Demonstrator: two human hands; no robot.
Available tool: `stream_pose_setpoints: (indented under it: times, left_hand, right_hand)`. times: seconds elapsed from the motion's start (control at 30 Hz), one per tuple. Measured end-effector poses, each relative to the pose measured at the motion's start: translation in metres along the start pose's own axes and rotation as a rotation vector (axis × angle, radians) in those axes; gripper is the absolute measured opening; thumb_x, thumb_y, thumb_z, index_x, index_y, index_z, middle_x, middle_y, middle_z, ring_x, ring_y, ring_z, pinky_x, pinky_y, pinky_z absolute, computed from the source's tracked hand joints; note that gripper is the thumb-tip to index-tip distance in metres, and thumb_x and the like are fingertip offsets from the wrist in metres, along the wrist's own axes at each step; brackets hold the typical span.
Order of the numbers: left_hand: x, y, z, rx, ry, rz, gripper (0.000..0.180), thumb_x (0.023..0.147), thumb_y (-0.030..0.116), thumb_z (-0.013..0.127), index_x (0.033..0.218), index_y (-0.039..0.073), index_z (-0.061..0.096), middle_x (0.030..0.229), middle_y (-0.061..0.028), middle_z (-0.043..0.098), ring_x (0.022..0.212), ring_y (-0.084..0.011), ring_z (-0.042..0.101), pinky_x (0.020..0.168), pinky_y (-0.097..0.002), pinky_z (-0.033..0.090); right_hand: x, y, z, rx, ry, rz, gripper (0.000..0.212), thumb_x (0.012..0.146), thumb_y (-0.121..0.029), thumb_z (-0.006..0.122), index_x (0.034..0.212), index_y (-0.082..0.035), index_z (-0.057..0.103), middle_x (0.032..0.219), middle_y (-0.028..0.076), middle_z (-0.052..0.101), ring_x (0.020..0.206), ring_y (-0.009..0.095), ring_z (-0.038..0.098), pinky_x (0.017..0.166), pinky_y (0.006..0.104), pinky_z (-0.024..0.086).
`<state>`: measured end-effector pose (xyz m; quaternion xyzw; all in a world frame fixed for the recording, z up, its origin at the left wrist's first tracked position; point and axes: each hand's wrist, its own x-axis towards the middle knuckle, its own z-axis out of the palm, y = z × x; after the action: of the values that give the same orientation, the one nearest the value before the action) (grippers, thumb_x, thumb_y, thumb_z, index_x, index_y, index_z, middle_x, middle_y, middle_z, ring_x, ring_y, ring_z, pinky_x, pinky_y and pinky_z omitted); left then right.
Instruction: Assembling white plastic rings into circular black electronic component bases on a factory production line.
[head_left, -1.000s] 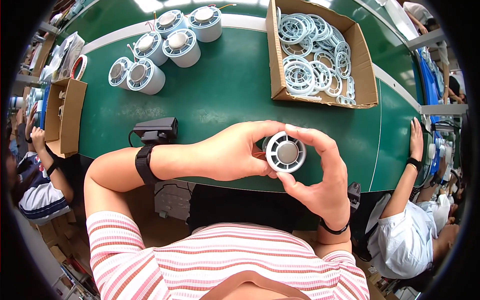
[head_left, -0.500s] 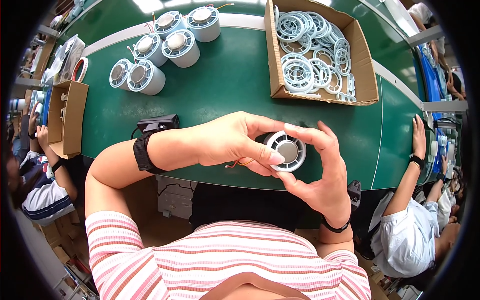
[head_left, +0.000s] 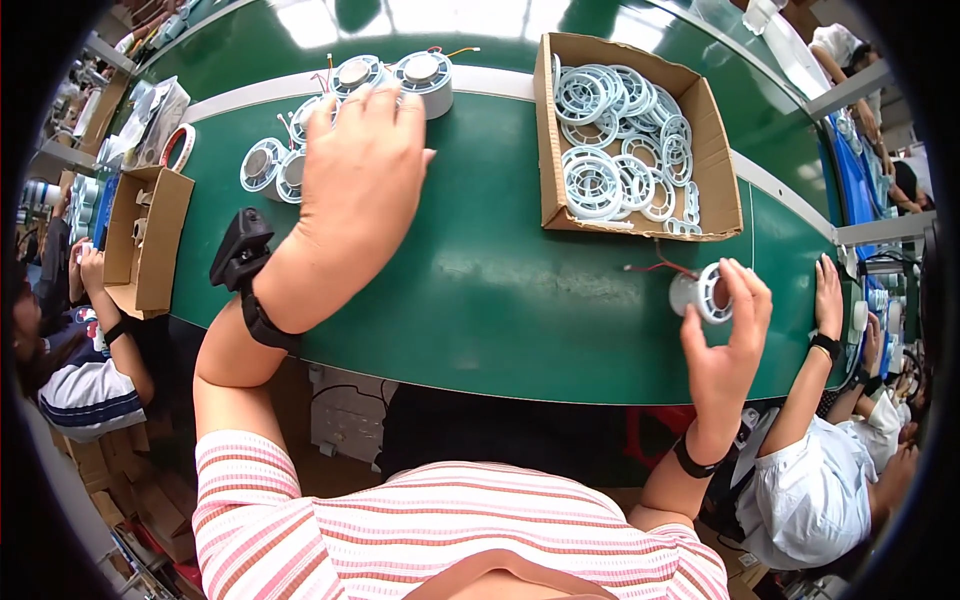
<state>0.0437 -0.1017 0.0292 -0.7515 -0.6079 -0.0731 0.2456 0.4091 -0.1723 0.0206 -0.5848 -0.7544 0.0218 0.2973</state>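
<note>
My right hand [head_left: 735,335] pinches a small white cylindrical motor [head_left: 687,293] at the right of the green table. The motor has a ringed, slotted end, and thin red wires trail from it to the left. Over at the back left, my left hand [head_left: 365,180] reaches across a group of similar white cylinders with grey round centres. Its fingers are apart and bent down over them, hiding at least one. Still showing around it are a cylinder [head_left: 425,85] behind on the right and another [head_left: 262,165] on the left. Whether the fingertips touch one is hidden.
A cardboard box [head_left: 548,190] full of pale blue plastic rings stands at the back right. Another cardboard box [head_left: 155,235] and a roll of tape [head_left: 178,147] are at the left. People sit on both sides; one person's hand [head_left: 828,295] rests on the table at the right.
Both hands held the motor together at the middle. The right hand has carried it to the right, while the left let go and moved out to the cylinders at the back left.
</note>
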Motion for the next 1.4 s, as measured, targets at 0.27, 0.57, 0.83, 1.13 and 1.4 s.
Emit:
stream_pose_setpoints:
  times: [0.27, 0.57, 0.83, 1.13, 1.4]
  left_hand:
    - [-0.008, 0.001, -0.010, -0.186, 0.054, 0.210, 0.046, 0.079, 0.019, 0.081, 0.118, 0.004, 0.063, 0.113, -0.0120, 0.061, 0.104, -0.0279, 0.059, 0.092, -0.0392, 0.043]
    - [-0.028, 0.052, -0.015, -0.925, -0.007, 0.498, 0.063, 0.073, 0.038, 0.090, 0.116, 0.004, 0.060, 0.112, -0.0124, 0.057, 0.093, -0.0311, 0.062, 0.079, -0.0408, 0.052]
    - [-0.032, 0.053, -0.011, -1.062, -0.183, 0.447, 0.066, 0.081, 0.040, 0.086, 0.126, 0.004, 0.054, 0.115, -0.0124, 0.056, 0.080, -0.0331, 0.067, 0.069, -0.0406, 0.055]
    - [-0.030, 0.049, -0.009, -1.235, -0.422, 0.387, 0.068, 0.081, 0.035, 0.086, 0.134, 0.009, 0.053, 0.122, -0.0111, 0.058, 0.088, -0.0348, 0.069, 0.071, -0.0414, 0.057]
    - [-0.031, 0.048, -0.015, -1.252, -0.478, 0.341, 0.066, 0.079, 0.018, 0.089, 0.135, 0.006, 0.056, 0.127, -0.0108, 0.060, 0.096, -0.0230, 0.071, 0.078, -0.0326, 0.059]
  right_hand:
    - [0.067, -0.002, -0.016, -0.165, 0.150, -0.124, 0.030, 0.086, -0.006, 0.075, 0.116, -0.004, 0.071, 0.116, 0.012, 0.067, 0.113, 0.032, 0.062, 0.098, 0.0394, 0.048]
    - [0.141, -0.043, 0.057, -0.027, -0.401, -0.127, 0.019, 0.090, -0.017, 0.073, 0.103, -0.002, 0.073, 0.092, 0.012, 0.072, 0.081, 0.028, 0.069, 0.074, 0.0374, 0.054]
    - [0.131, -0.036, 0.039, -0.007, -0.075, -0.120, 0.021, 0.088, -0.013, 0.072, 0.106, -0.003, 0.072, 0.085, 0.011, 0.069, 0.073, 0.023, 0.067, 0.070, 0.0328, 0.053]
    - [0.024, -0.053, 0.009, 0.156, -0.275, 0.042, 0.023, 0.088, -0.008, 0.074, 0.110, -0.002, 0.070, 0.082, 0.010, 0.068, 0.066, 0.018, 0.063, 0.058, 0.0322, 0.049]
    - [0.012, -0.036, 0.002, 0.149, -0.397, -0.039, 0.045, 0.079, -0.008, 0.082, 0.121, -0.002, 0.068, 0.109, 0.014, 0.070, 0.096, 0.029, 0.067, 0.083, 0.0373, 0.054]
